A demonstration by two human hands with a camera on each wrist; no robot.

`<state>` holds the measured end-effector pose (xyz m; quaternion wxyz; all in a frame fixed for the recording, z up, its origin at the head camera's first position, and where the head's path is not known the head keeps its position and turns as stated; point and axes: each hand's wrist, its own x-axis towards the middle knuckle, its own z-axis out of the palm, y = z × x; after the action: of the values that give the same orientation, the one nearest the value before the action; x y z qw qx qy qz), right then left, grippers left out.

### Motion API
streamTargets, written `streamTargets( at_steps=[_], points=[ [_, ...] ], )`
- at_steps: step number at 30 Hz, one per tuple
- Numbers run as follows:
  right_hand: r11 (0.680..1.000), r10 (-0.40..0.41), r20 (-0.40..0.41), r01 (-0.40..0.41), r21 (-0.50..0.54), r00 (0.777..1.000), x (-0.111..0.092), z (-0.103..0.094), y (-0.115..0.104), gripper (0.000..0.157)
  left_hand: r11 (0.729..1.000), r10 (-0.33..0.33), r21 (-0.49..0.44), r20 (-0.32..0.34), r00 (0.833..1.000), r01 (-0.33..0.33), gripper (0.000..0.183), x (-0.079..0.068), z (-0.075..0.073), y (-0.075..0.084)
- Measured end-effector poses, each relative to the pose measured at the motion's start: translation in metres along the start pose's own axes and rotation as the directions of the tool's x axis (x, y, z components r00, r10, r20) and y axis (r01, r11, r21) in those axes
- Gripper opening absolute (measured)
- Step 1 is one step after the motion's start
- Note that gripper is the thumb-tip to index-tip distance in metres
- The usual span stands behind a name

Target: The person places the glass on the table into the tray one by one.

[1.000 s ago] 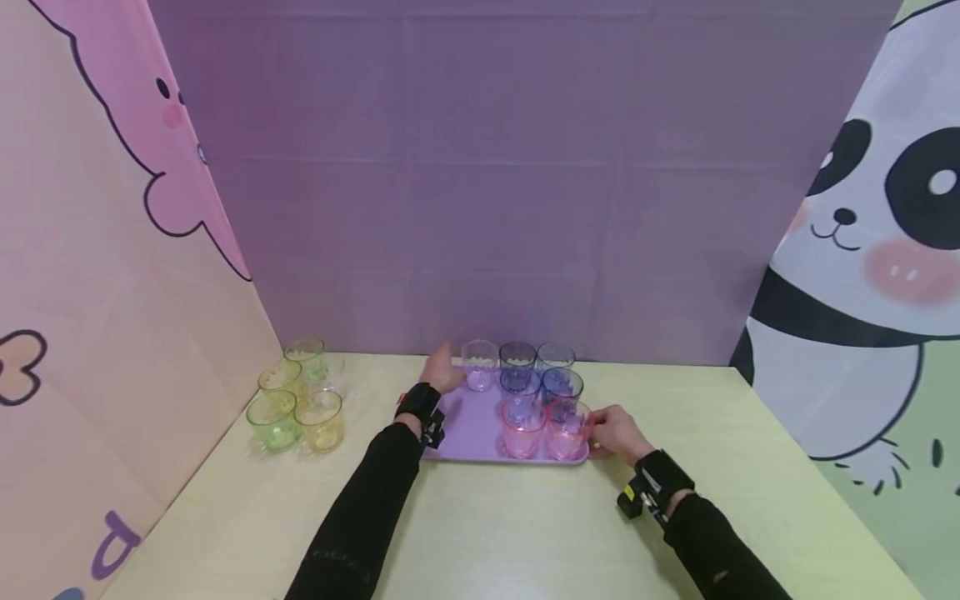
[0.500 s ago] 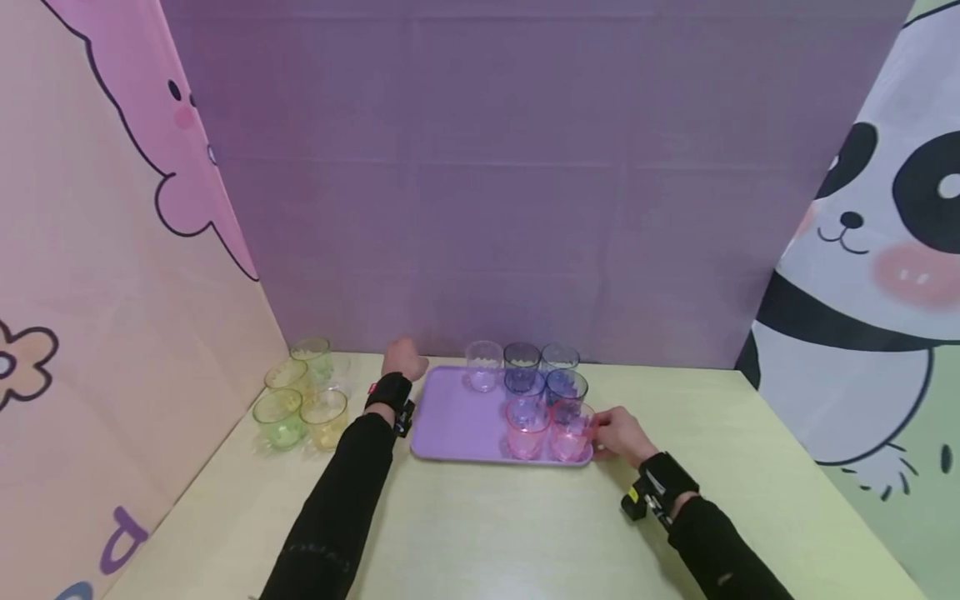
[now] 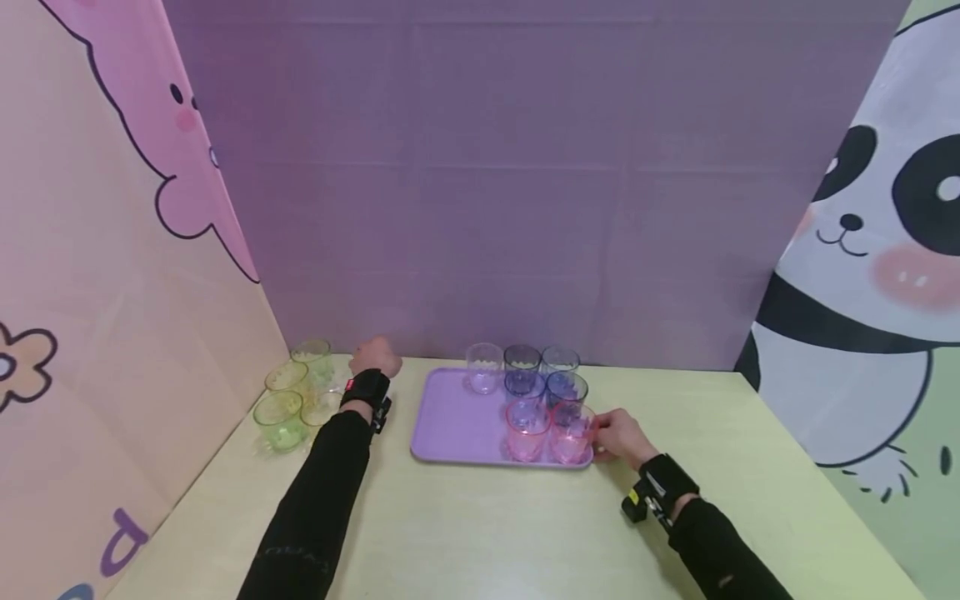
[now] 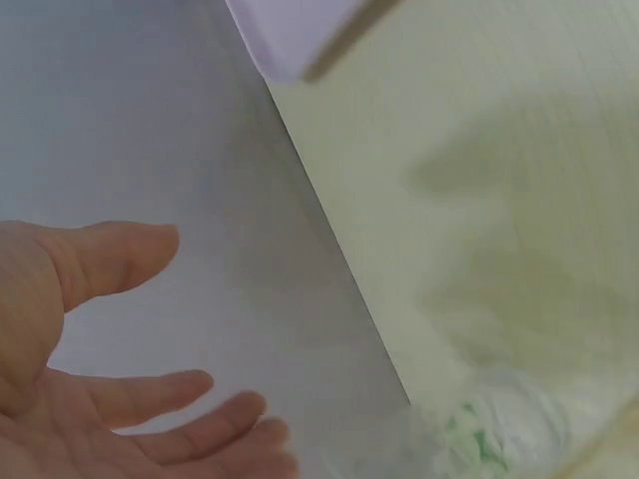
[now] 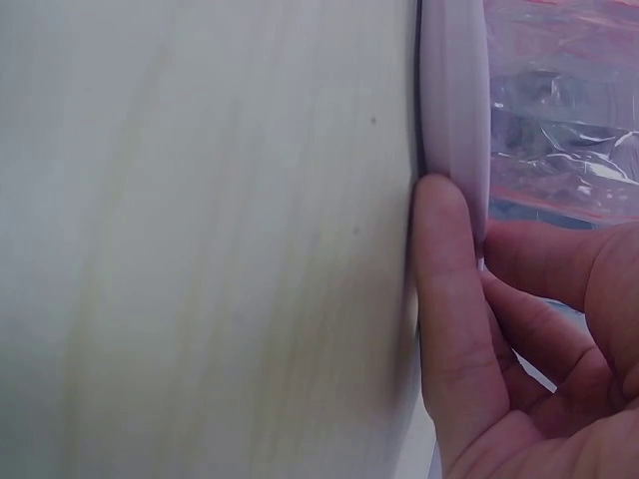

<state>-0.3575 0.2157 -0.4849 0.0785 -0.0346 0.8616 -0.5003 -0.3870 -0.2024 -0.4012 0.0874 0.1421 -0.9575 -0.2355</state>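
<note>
Above the table's back edge, between the tray and a group of glasses, my left hand (image 3: 377, 357) holds nothing. In the left wrist view its thumb stands apart from its loosely bent fingers (image 4: 160, 394). My right hand (image 3: 621, 435) pinches the right rim of a purple tray (image 3: 453, 425), and the right wrist view shows thumb and finger on that rim (image 5: 454, 110). On the tray stand two pink glasses (image 3: 527, 442), several dark and blue glasses (image 3: 567, 387) behind them, and a clear glass (image 3: 483, 371) at the back.
At the left wall stand green glasses (image 3: 279, 423), yellow glasses (image 3: 287, 379) and a clear glass (image 3: 336, 372); my left forearm overlaps one yellow glass. A purple backdrop (image 3: 495, 167) rises behind the table (image 3: 510, 533). A panda-printed panel (image 3: 847, 375) stands on the right.
My left hand has let go of the tray's back left part and moved left toward the green and yellow glasses. The right hand stays at the tray's right rim.
</note>
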Motion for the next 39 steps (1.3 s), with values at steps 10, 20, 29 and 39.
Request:
streamTargets(
  at_steps=[10,20,29,39],
  points=[
    [1.000,0.010,0.001,-0.010,-0.010,1.000,0.000,0.000,0.001,0.015,0.998,-0.040,0.044,0.003,0.999,0.040,0.045,-0.004,-0.016,-0.017],
    [1.000,0.020,-0.004,-0.020,-0.008,1.000,0.004,0.000,0.002,0.010,0.985,0.164,0.061,-0.065,0.984,-0.160,0.027,-0.024,-0.036,-0.031],
    [1.000,0.029,-0.014,-0.029,-0.006,0.999,0.003,-0.002,0.002,0.010,0.977,0.208,-0.031,-0.025,0.978,-0.209,0.052,-0.044,-0.044,-0.043],
    [1.000,0.022,-0.007,-0.022,0.002,1.000,0.000,0.000,-0.001,0.010,0.967,0.205,-0.184,0.161,0.965,-0.175,0.090,-0.050,-0.063,-0.074]
  ],
)
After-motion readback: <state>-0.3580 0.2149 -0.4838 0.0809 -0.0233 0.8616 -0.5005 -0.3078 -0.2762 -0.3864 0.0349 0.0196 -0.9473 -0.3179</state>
